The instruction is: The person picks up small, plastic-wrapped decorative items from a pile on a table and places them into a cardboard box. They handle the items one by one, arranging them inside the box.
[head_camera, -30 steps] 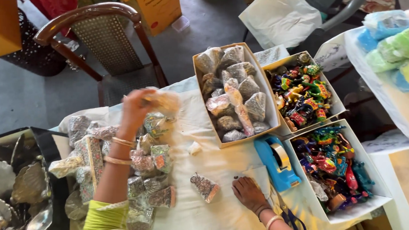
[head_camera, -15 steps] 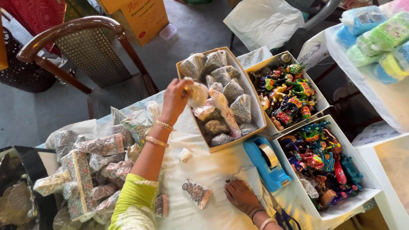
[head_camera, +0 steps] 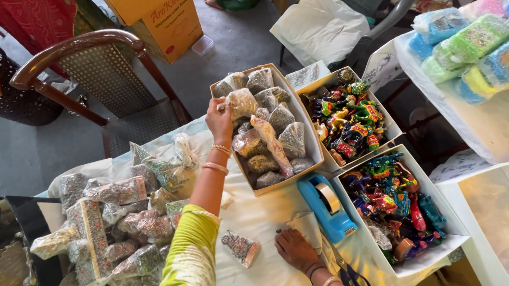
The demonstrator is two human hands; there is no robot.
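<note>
Packing status, all placed off the cardboard box (head_camera: pixel 317 157) at the middle of the table (head_camera: pixel 262 218): box looks well over half full of clear packets of small decorated pieces. Left hand (head_camera: pixel 220 120) is over the box's near-left corner, fingers clamped on one more clear packet (head_camera: pixel 242 102), which hangs just above the ones already inside. Right hand (head_camera: pixel 296 250) lies flat on the cloth in front of the box, fingers together, gripping nothing. Single loose packet (head_camera: pixel 240 248) sits just left of that hand. Bigger pile of packets (head_camera: pixel 120 211) remains left of the box, near the table edge, so I'd judge plenty left to load. Blue tape dispenser (head_camera: pixel 326 209) touches the box's front-right corner; scissors (head_camera: pixel 351 276) are further front, partly under the wrist, hard to see properly. Two trays of painted figures (head_camera: pixel 374 154) stand right of the box, seemingly untouched.
</note>
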